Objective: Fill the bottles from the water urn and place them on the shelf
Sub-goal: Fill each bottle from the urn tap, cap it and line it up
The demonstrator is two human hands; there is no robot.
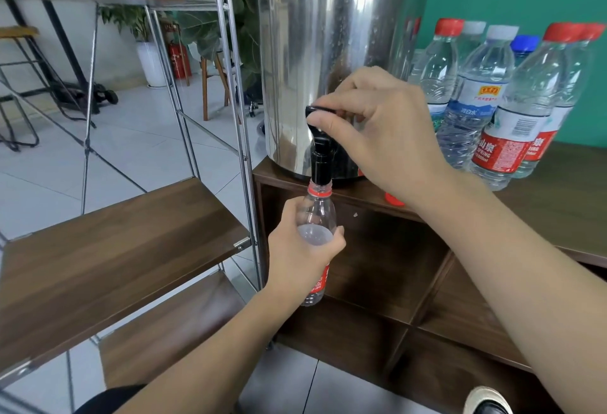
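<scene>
A tall steel water urn [322, 52] stands on a dark wooden cabinet [558, 216]. Its black tap [320, 157] points down over the cabinet's front edge. My right hand [384, 131] pinches the tap's black lever [315, 110]. My left hand [300, 256] grips a clear uncapped bottle [318, 213] with a red label, its mouth held right under the spout. Water stands inside the bottle at about the level of my fingers. A red cap [394, 198] lies on the cabinet top by my right wrist.
Several capped bottles [483, 98] stand on the cabinet to the right of the urn. A metal-framed shelf unit with wooden boards [115, 249] stands to the left, its middle board bare. Stools, a plant pot and a fire extinguisher sit on the tiled floor behind.
</scene>
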